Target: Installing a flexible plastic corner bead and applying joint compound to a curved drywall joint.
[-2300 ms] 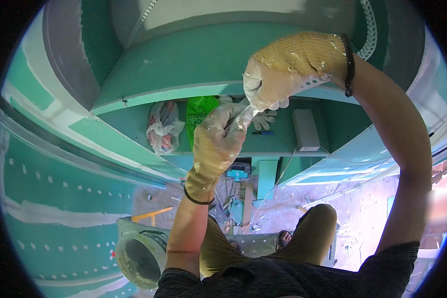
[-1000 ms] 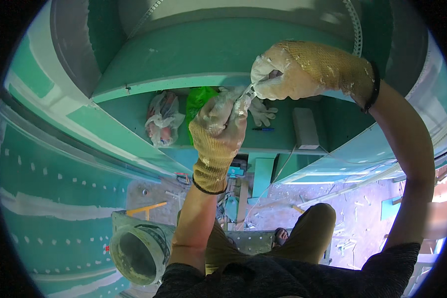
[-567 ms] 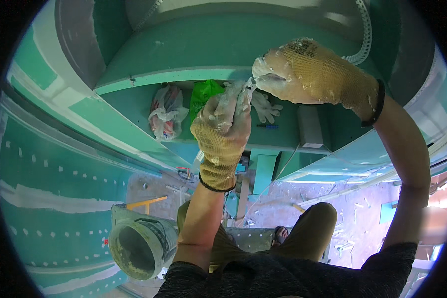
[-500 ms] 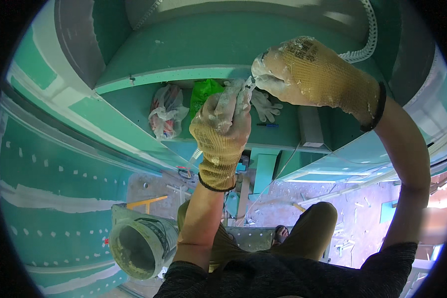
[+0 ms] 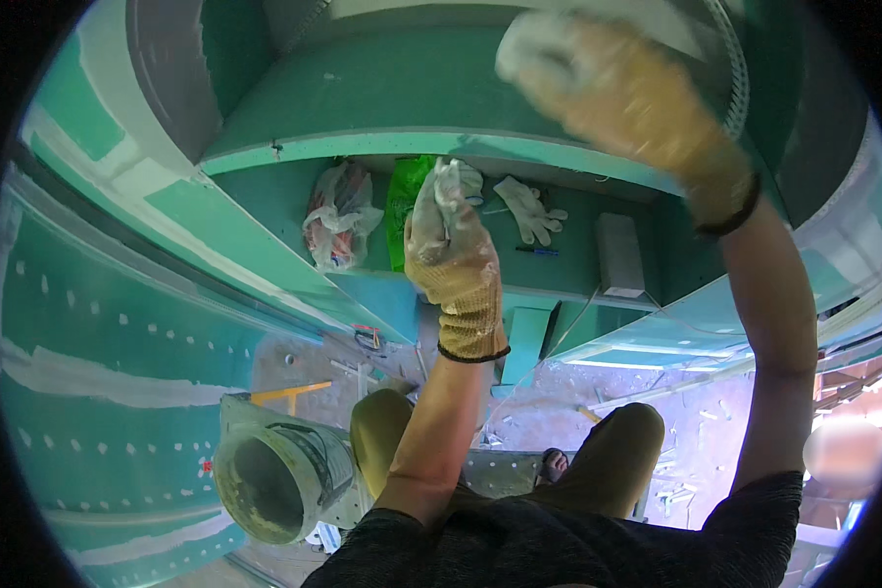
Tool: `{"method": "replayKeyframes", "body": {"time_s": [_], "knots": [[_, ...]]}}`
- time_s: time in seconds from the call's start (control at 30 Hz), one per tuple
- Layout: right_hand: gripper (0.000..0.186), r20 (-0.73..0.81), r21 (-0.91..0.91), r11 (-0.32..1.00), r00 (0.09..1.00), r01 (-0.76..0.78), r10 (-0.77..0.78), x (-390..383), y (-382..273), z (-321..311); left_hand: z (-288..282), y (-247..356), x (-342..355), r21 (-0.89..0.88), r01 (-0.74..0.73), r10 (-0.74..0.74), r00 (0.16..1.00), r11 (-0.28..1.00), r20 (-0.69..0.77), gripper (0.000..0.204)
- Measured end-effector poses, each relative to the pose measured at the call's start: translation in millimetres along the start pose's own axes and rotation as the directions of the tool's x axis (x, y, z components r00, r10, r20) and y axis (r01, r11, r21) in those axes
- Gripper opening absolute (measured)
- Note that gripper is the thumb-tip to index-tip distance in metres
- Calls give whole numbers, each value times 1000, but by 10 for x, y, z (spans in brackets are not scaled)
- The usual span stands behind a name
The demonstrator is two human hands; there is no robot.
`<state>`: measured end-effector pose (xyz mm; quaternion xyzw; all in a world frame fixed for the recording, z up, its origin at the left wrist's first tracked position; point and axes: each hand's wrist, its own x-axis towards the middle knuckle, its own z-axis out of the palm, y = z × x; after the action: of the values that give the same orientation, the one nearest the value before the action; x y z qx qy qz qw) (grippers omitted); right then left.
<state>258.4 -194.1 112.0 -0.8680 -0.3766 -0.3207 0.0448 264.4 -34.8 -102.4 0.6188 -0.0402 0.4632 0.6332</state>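
Perforated white strip (image 5: 740, 83) is up top, curving down just right of the right hand (image 5: 622, 103), which is so blurred I can't tell if it's gripping anything. Left hand (image 5: 455, 235) is lower, fingers bunched, and I can't tell whether something's pinched in there either. Writing-wise, the bucket (image 5: 325, 465) below and left of that hand has dark markings, too small to read. Surface is a curved green shelf (image 5: 392, 88), and a lower shelf (image 5: 578, 245) beyond the left hand holds a clear bag (image 5: 341, 220), green bag (image 5: 400, 206), white gloves (image 5: 531, 211), blue pen (image 5: 537, 252) and pale box (image 5: 619, 257). Off left, the green wall (image 5: 118, 294) has white stripes and dots; scraps litter the floor (image 5: 559, 402) below.
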Motion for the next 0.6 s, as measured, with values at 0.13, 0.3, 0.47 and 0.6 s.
{"method": "replayKeyframes", "body": {"time_s": [0.13,0.3,0.47,0.6], "knots": [[28,195,143,919,921,-368,338,319,-371,-465,-143,-130,-276,-103,148,-145,989,984,34,43],[31,226,181,860,871,-478,436,120,-138,-233,-164,148,-217,-170,410,-409,912,896,46,46],[30,385,124,778,753,-615,534,-35,7,-200,-266,201,-427,-426,558,-502,829,712,246,48],[31,158,125,936,925,329,-347,-180,872,436,-673,-102,-341,-411,560,-455,827,719,330,49]]}}
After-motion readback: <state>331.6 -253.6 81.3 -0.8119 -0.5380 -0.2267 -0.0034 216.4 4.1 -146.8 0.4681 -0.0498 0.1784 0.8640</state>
